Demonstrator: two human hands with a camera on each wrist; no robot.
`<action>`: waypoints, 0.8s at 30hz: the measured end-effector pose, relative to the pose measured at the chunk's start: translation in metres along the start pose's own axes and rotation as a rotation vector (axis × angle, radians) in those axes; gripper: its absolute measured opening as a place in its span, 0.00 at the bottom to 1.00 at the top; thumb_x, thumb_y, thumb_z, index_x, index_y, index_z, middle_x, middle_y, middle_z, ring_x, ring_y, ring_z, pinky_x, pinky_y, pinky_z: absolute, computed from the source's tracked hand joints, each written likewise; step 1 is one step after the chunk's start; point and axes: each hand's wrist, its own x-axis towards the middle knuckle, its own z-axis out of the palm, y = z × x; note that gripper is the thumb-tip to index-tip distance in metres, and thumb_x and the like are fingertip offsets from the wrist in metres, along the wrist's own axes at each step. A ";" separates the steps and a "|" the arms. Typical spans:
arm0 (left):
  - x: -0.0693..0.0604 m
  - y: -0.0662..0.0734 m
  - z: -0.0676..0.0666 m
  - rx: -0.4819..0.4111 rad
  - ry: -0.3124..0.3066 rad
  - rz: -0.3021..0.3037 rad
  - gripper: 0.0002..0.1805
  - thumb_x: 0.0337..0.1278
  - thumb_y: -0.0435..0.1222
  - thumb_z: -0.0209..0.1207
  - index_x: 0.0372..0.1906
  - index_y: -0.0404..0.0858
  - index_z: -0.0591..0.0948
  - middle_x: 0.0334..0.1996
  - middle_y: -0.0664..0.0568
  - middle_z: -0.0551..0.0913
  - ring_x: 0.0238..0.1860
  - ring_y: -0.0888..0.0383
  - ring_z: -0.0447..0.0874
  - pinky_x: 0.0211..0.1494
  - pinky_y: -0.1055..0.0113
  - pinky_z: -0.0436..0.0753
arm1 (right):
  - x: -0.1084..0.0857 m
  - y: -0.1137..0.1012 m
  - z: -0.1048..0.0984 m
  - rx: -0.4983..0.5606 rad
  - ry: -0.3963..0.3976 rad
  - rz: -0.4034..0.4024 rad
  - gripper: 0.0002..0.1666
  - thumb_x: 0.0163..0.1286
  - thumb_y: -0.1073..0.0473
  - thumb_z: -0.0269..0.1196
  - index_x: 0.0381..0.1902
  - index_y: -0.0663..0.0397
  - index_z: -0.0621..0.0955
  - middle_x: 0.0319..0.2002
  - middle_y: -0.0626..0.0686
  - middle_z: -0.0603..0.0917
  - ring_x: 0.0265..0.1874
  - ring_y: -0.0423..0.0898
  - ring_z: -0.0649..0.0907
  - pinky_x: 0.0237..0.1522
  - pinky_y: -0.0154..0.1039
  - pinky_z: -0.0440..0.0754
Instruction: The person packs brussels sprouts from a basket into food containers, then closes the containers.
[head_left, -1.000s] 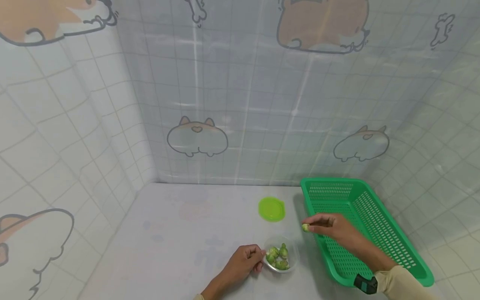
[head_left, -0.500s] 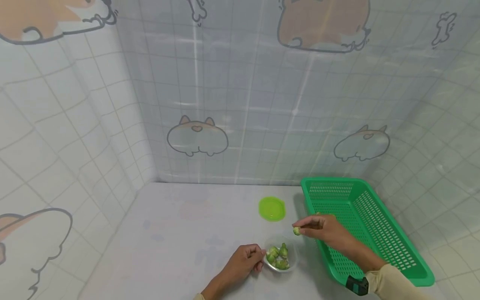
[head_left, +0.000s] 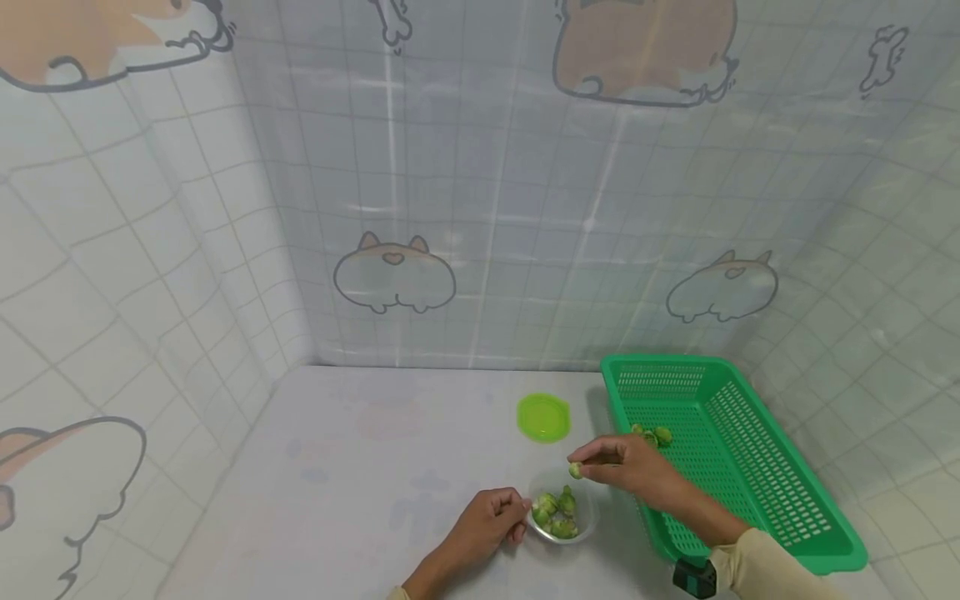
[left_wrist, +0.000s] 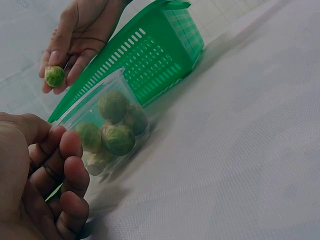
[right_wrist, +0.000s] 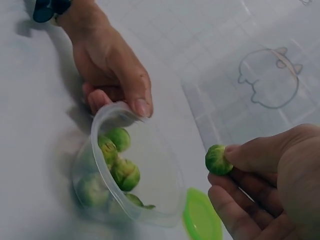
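Note:
A clear plastic container [right_wrist: 160,190] holds several Brussels sprouts [left_wrist: 118,140] and stands on the table. My left hand [head_left: 483,529] pinches its rim between thumb and fingers, on the left side. Between the thumb and fingertips of my right hand [head_left: 637,473] is a single Brussels sprout [right_wrist: 218,160], held above and just beyond the container, to its right. In the left wrist view that same small sprout shows clear of the container's rim.
A green slotted basket [head_left: 757,442] stands at the right, with a few Brussels sprouts [head_left: 663,435] near its left wall. The light green lid [head_left: 543,417] lies flat behind the container. Patterned sheeting [head_left: 465,200] rises at the back and sides.
My right hand has moved left from over the basket's edge towards the container, still pinching the sprout. Sprouts in the basket have come into view. The left hand and container have stayed put.

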 end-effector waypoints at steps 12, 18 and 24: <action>0.000 0.001 0.000 0.006 0.001 0.015 0.19 0.76 0.42 0.55 0.29 0.33 0.80 0.20 0.54 0.79 0.23 0.62 0.74 0.29 0.74 0.72 | 0.008 0.002 0.021 -0.077 -0.025 -0.065 0.10 0.69 0.57 0.68 0.47 0.52 0.87 0.45 0.51 0.88 0.43 0.45 0.87 0.42 0.35 0.83; -0.001 0.002 0.000 0.010 0.005 0.014 0.19 0.76 0.42 0.55 0.30 0.33 0.81 0.20 0.54 0.79 0.23 0.62 0.74 0.30 0.75 0.71 | 0.011 0.002 0.033 -0.135 -0.002 -0.057 0.10 0.68 0.56 0.69 0.45 0.54 0.87 0.41 0.49 0.88 0.41 0.44 0.86 0.40 0.35 0.83; -0.002 0.001 0.001 0.021 0.011 0.018 0.18 0.76 0.42 0.55 0.30 0.35 0.82 0.20 0.53 0.79 0.23 0.63 0.73 0.30 0.74 0.72 | 0.013 0.004 0.044 -0.197 0.023 -0.051 0.08 0.67 0.57 0.70 0.41 0.54 0.88 0.38 0.45 0.88 0.38 0.41 0.86 0.39 0.34 0.82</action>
